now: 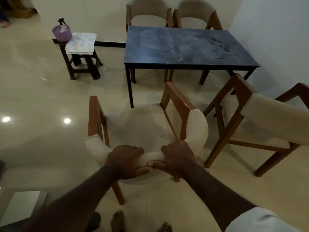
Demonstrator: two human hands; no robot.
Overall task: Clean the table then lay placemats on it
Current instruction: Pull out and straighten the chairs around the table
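Table (pixel 184 47) stands well beyond both hands, at the far wall, with the near chair (pixel 142 128) between it and the person. The left hand (pixel 125 160) and right hand (pixel 177 158) sit side by side, fingers curled over the chair's curved, cream-padded backrest and thumbs tucked beneath it. The chair frame is brown wood. The table has a rectangular, dark slate-blue top on thin black legs, and its surface is mottled with pale dusty smears and darker streaks. Left of it a small dark wooden stool (pixel 83 67) holds a flat stack of pale patterned placemats (pixel 81 42), and just beside them a bundled purple cloth (pixel 61 33) with a spray bottle's black trigger head (pixel 61 21) above it.
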